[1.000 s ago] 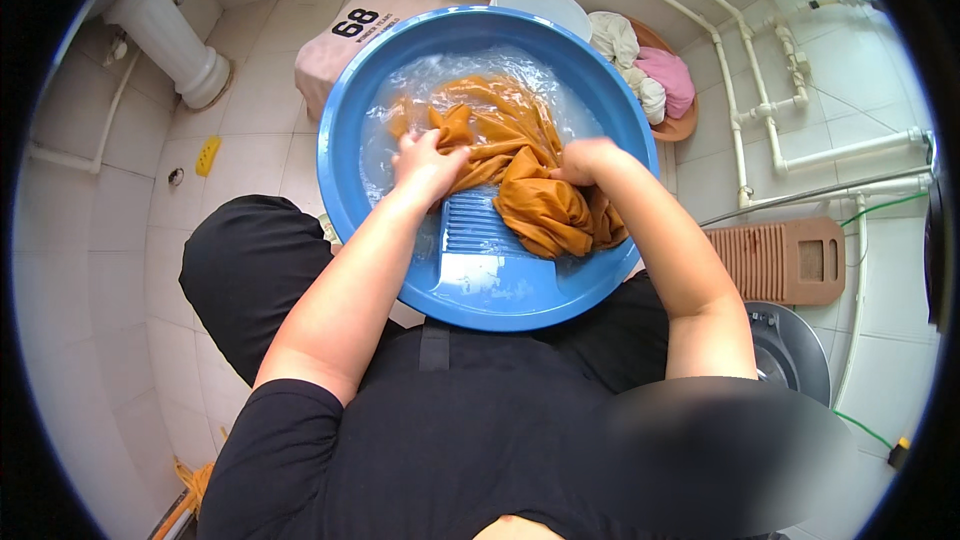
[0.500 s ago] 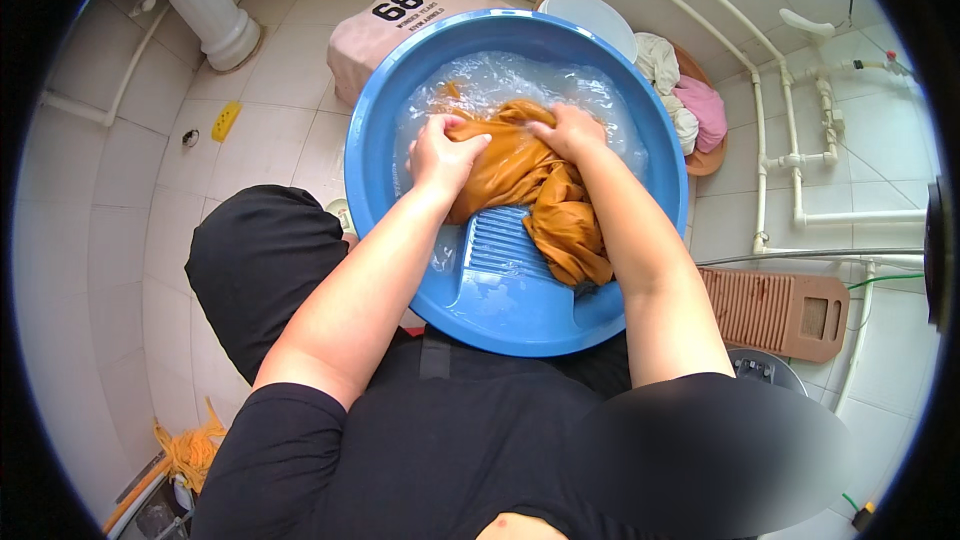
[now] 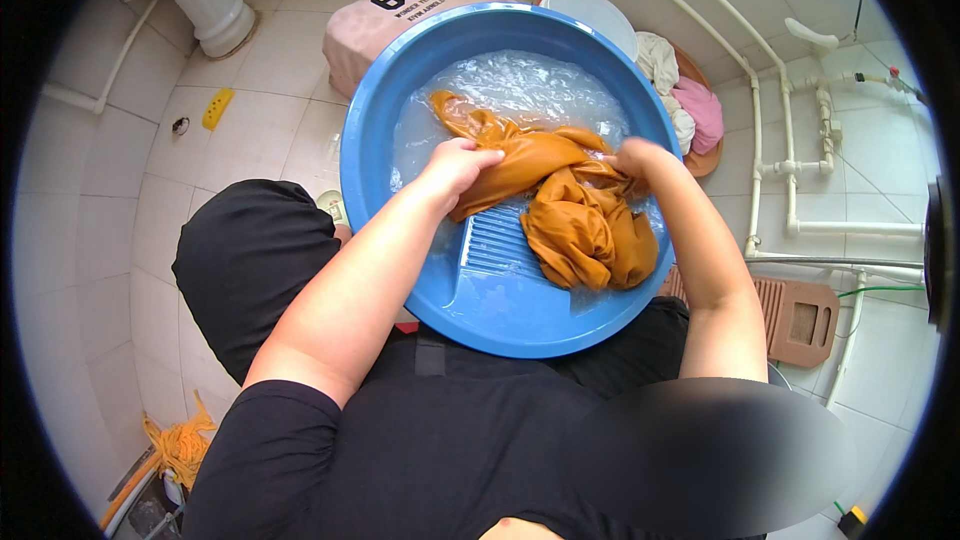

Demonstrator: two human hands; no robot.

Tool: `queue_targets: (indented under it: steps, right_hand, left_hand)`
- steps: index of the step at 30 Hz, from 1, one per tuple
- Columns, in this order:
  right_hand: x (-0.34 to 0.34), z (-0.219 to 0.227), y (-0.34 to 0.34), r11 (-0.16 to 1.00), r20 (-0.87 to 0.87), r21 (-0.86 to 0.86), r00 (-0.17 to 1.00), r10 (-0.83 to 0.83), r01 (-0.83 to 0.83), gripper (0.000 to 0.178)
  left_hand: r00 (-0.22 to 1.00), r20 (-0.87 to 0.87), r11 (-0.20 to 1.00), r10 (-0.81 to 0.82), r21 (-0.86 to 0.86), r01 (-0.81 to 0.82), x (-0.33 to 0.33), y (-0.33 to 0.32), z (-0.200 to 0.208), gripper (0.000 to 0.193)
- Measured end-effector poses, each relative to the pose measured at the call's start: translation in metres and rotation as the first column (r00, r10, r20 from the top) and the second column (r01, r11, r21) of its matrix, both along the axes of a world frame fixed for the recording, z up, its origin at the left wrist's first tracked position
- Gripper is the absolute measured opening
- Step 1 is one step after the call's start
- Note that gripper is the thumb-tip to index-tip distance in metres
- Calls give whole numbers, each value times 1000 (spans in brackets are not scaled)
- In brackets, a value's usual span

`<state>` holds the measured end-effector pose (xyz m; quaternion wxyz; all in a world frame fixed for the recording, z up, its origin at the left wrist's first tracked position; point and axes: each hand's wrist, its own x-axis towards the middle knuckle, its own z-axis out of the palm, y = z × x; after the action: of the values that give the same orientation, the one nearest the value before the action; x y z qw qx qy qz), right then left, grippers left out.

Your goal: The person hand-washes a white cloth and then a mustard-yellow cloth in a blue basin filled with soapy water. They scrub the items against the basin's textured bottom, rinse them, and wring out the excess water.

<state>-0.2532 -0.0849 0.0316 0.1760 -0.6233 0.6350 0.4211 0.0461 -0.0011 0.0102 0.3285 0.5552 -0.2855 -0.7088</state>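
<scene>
watching remotely, i saw tiled floor (image 3: 255, 130) left of the blue basin (image 3: 357, 150), seemingly giving that side room. inside the basin, the left hand (image 3: 458, 165) pinched the mustard cloth (image 3: 540, 162), thumb on top, probably to keep it stretched; its bunched part lay right of the basin's moulded ridges (image 3: 492, 242). the right hand (image 3: 642, 155), apart from the left, touched the cloth near the basin's right rim; i couldn't tell whether it gripped. right of the basin, a brown washboard (image 3: 800, 315) narrowed the room.
</scene>
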Motion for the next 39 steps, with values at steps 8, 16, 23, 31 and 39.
queue_targets:
  steps: [8,16,23,31,39]
  right_hand:
    - [142,-9,-4,917,798,-377,548,250,131,53]
    - [154,-64,-15,775,677,-452,736,-25,442,32]
    - [189,-5,47,807,956,-227,-31,290,546,28]
    - [230,29,105,499,624,-740,184,760,451,14]
    - [221,8,77,590,902,-431,353,250,683,29]
  left_hand:
    - [912,404,904,-62,-364,223,-4,0,-28,59]
    - [957,9,893,289,357,-273,8,-8,-5,41]
    - [576,-629,853,522,372,-367,9,-12,1,55]
    - [350,-904,962,248,186,-200,12,-15,-27,34]
    - [717,-563,911,411,289,-296,8,-4,10,34]
